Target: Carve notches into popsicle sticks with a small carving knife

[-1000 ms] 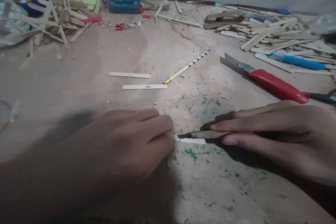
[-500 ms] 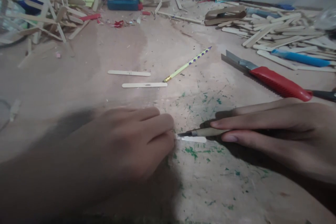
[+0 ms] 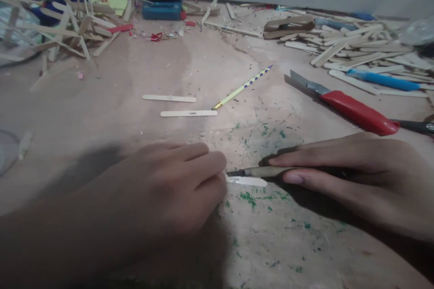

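Note:
My left hand (image 3: 183,185) is closed on one end of a popsicle stick (image 3: 251,181), pressing it to the wooden table; the far end pokes out to the right, with a rough, cut spot near my fingers. Between thumb and fingers, my right hand (image 3: 346,176) grips a small craft knife (image 3: 264,171) with a pale handle. Its dark blade lies along the stick's upper edge, close to my left fingertips, which partly hide the tip. Beyond my hands lie two more popsicle sticks, an upper one (image 3: 168,98) and a lower one (image 3: 188,114) with a dark slit in its middle.
A spotted pencil (image 3: 242,87) touches the lower stick's right end. A red utility knife (image 3: 356,110) lies blade out beyond my right hand. Loose sticks are heaped at the back right (image 3: 366,47) and back left (image 3: 68,27). A blue object (image 3: 162,11) stands by the wall.
The craft knife's blade has shifted slightly left along the stick, toward my left fingers. The view has tilted a little, so the background sits slightly lower. Both grips stay the same.

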`<move>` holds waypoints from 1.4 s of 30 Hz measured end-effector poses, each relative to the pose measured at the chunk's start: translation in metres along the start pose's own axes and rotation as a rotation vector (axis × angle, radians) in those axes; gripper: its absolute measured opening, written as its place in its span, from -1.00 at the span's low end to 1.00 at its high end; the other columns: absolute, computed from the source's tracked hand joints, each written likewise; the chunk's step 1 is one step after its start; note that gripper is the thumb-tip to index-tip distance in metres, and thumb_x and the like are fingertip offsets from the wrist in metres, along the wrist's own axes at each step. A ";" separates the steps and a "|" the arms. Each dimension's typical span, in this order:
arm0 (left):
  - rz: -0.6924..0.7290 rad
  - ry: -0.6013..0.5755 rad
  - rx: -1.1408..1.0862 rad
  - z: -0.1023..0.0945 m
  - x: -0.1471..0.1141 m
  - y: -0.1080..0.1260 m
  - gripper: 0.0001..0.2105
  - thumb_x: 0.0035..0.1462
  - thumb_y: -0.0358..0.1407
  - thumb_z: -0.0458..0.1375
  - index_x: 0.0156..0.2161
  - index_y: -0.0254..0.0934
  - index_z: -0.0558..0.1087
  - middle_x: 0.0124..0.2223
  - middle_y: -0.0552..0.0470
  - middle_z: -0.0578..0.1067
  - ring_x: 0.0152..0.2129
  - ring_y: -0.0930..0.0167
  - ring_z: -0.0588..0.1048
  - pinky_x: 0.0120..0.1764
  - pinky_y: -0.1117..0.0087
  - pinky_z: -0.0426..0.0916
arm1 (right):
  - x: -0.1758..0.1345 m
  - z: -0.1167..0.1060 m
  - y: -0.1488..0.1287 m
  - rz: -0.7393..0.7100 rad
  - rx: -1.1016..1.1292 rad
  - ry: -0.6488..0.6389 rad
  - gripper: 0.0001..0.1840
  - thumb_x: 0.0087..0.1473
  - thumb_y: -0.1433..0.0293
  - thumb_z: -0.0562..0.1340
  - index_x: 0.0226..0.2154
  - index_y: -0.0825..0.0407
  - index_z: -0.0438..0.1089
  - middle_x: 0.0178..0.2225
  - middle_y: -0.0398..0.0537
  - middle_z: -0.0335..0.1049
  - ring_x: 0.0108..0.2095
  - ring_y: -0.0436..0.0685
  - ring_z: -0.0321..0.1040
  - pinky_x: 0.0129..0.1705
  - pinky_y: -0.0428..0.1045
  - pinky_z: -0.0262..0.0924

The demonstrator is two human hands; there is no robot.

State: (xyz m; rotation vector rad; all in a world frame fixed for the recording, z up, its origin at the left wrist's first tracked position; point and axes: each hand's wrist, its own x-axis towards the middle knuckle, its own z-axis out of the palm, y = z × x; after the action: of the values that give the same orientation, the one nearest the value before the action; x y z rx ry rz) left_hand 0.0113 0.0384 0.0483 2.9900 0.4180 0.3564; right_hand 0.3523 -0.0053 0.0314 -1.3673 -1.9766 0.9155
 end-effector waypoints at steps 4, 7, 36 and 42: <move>0.004 -0.043 0.010 -0.005 0.000 -0.003 -0.49 0.71 -0.59 -0.07 -0.10 -0.22 0.72 -0.06 -0.04 0.81 -0.24 0.23 0.72 -0.23 0.10 0.53 | 0.008 -0.001 -0.006 0.061 0.036 -0.064 -0.78 0.52 0.04 0.53 -0.02 -0.40 0.98 -0.09 -0.14 0.95 -0.25 0.29 0.91 -0.25 0.04 0.80; -0.030 -0.075 -0.012 -0.009 -0.007 -0.001 -0.65 0.59 -0.64 0.12 -0.05 -0.20 0.67 -0.03 0.02 0.81 -0.21 0.25 0.74 -0.17 0.15 0.49 | 0.014 0.001 -0.011 0.102 0.098 -0.077 -0.79 0.48 0.10 0.53 -0.05 -0.35 0.98 -0.11 -0.12 0.95 -0.21 0.31 0.91 -0.17 0.07 0.83; -0.412 0.150 -0.279 -0.031 -0.009 -0.010 -0.72 0.68 -0.37 0.26 -0.15 -0.16 0.74 -0.21 0.11 0.79 -0.27 0.36 0.77 -0.15 0.36 0.64 | 0.027 0.016 0.032 0.065 0.228 0.180 -0.64 0.68 0.04 0.50 0.13 -0.01 0.73 0.13 0.05 0.80 0.07 0.28 0.79 0.20 0.29 0.75; -0.426 0.156 -0.270 -0.017 -0.024 -0.007 -0.66 0.82 -0.22 0.25 -0.10 -0.23 0.74 -0.19 0.07 0.76 -0.24 0.34 0.76 -0.10 0.29 0.70 | 0.027 0.020 0.028 0.032 0.234 0.184 -0.64 0.67 0.03 0.51 0.13 -0.01 0.74 0.14 0.06 0.81 0.11 0.31 0.79 0.27 0.33 0.73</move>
State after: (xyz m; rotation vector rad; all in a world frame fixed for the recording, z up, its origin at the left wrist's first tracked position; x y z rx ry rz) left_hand -0.0167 0.0393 0.0586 2.5342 0.9186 0.5505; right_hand 0.3441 0.0233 -0.0009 -1.3034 -1.6588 0.9650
